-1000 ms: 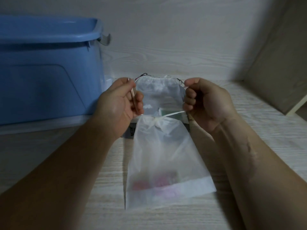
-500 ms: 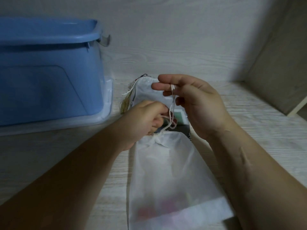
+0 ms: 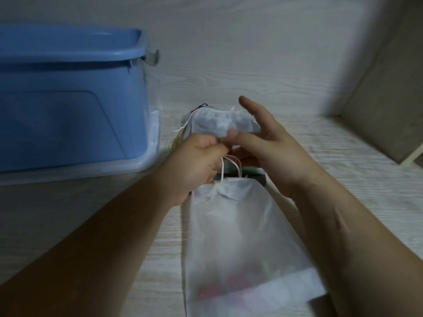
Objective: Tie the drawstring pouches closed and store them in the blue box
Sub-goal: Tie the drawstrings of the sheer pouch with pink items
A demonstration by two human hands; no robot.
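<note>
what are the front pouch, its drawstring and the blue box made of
front pouch: thin frosted film or non-woven fabric; reddish contents show through blurred.
drawstring: white cord, fibre unclear.
blue box: smooth moulded plastic, judging by its rounded rim and recessed panel.

L hand (image 3: pixel 201 163) centre frame, fingers curled in, pinching the drawstring (image 3: pixel 238 167) at the fingertips, knuckles up. R hand (image 3: pixel 274 152) just beside it, palm facing left, fingers straight & spread, thumb tip touching L fingertips. Both forearms bare, entering from the bottom corners & converging.
</note>
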